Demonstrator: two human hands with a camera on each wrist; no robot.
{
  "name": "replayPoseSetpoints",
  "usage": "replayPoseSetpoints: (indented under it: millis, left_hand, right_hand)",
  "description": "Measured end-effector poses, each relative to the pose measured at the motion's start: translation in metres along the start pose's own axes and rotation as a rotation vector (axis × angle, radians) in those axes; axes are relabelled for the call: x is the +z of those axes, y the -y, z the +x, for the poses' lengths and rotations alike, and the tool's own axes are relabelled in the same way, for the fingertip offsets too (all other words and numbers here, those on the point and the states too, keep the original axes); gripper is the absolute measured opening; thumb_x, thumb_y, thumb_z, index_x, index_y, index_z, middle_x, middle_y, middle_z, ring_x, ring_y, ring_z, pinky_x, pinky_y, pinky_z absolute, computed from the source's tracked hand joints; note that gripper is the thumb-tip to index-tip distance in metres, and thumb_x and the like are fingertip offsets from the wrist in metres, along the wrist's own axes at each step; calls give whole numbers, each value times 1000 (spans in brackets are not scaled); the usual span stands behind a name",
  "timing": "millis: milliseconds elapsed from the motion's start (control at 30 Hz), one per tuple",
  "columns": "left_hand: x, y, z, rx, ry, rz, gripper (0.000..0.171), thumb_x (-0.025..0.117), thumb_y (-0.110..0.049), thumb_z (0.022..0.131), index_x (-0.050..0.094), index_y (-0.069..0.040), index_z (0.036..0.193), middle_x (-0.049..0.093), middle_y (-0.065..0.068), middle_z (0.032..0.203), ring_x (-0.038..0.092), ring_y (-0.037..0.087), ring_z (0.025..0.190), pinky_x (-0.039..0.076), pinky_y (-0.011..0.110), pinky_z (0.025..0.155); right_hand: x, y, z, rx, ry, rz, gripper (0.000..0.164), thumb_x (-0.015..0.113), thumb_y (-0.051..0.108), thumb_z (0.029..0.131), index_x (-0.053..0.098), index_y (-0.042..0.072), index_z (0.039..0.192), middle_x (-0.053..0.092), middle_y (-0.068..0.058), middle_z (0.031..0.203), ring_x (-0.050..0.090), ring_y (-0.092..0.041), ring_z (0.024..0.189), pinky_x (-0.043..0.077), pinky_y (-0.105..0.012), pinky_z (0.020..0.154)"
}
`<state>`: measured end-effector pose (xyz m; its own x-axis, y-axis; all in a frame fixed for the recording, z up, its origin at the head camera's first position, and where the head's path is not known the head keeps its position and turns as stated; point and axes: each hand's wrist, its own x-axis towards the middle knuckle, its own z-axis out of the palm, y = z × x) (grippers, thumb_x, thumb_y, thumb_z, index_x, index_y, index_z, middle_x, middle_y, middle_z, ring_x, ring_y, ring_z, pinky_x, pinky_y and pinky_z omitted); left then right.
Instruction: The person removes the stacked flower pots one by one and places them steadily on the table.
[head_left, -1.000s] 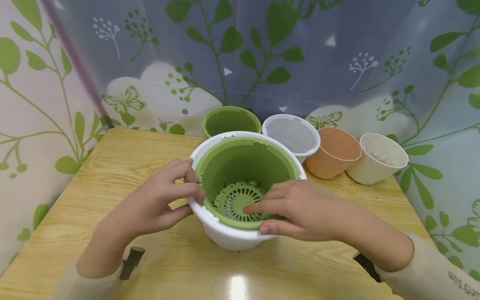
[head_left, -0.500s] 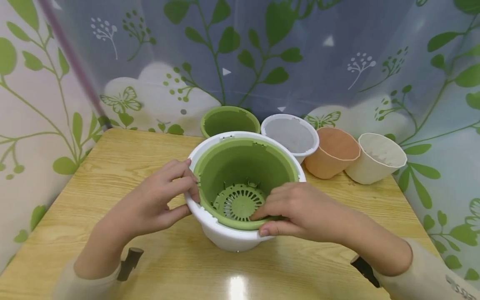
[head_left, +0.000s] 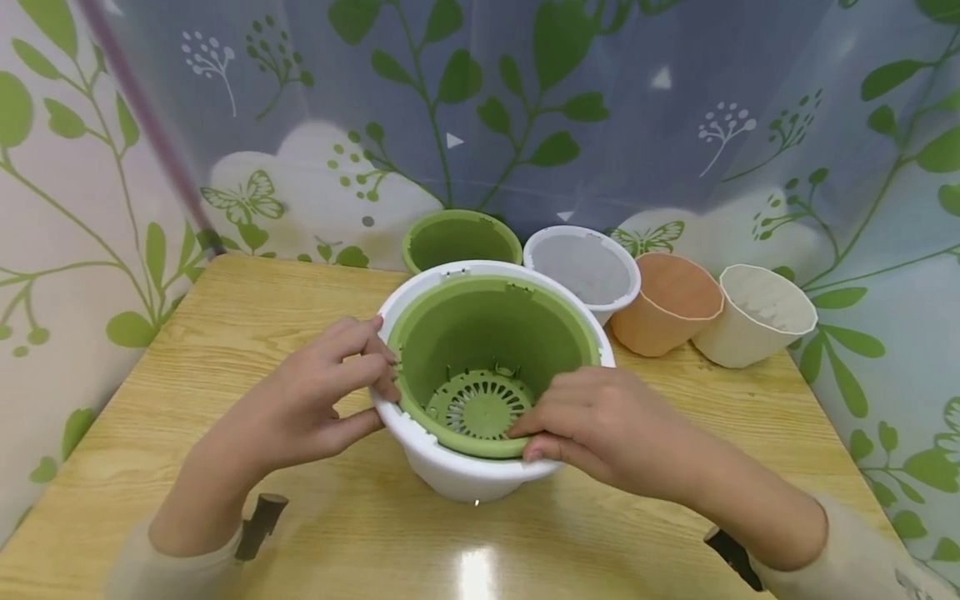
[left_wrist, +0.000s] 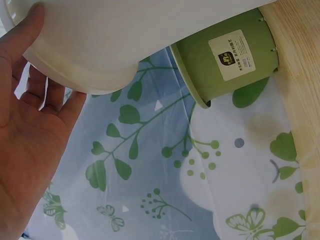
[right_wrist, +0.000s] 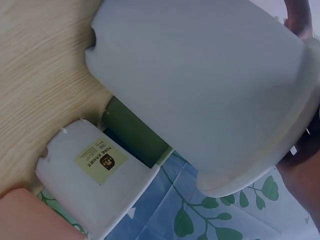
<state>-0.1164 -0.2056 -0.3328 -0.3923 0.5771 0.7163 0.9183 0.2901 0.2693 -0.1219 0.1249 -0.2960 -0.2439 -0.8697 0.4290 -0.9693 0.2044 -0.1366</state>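
Observation:
A large white plant pot [head_left: 465, 483] stands on the wooden table in front of me, with a green pot [head_left: 480, 321] inside it. The green pot's floor is a slotted disc [head_left: 486, 410]. At the left rim, my left hand [head_left: 322, 396] grips the white pot with fingers over the edge; its thumb [left_wrist: 31, 30] lies against the outer wall in the left wrist view. My right hand [head_left: 607, 421] pinches the green pot's near right rim, thumb outside and fingertips inside. The white pot's smooth outer wall [right_wrist: 190, 85] fills much of the right wrist view.
Behind stand another green pot [head_left: 461, 242], a white pot [head_left: 585, 271], an orange faceted pot [head_left: 663, 312] and a cream faceted pot [head_left: 750, 333]. Labels show on the rear green and white pots in the wrist views. A leaf-patterned curtain [head_left: 322, 100] hangs behind the table [head_left: 247, 317].
My right hand's fingers have drawn back from the slotted floor toward the near right rim, then slid slightly right. My left hand's fingers have curled a little. The pots have hardly moved.

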Motion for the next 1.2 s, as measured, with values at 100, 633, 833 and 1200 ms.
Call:
replayPoseSetpoints:
  millis: [100,633,833,1200]
  left_hand:
    - [-1,0,2,13,-14,9,23,81,-8,73,62,-15,85,58,-2,96,52,18,92,42,44,115]
    - [-4,-3,7,75,-79,42,22,65,-28,96,63,-13,80,59,-3,88,54,18,92,47,40,110]
    - [-2,-4,8,96,-72,35,12,72,-20,91,65,-13,83,61,-2,89,55,19,90,48,36,109]
    - [1,-5,5,76,-63,33,14,72,-21,91,63,-13,82,57,-3,88,54,18,91,46,37,111]
  right_hand:
    - [3,3,-2,-39,-100,-42,26,53,35,103,71,17,104,69,11,92,63,-6,82,55,-26,76]
    - [5,4,-4,-80,-372,33,32,49,30,105,70,7,96,70,2,87,61,-14,80,47,-27,77]
    - [3,3,0,-122,-446,53,37,49,32,104,70,4,93,70,-1,84,60,-15,77,44,-27,71]
    - [-1,3,4,-239,-341,-7,17,63,13,97,72,1,103,72,-1,91,59,-15,78,49,-28,70]
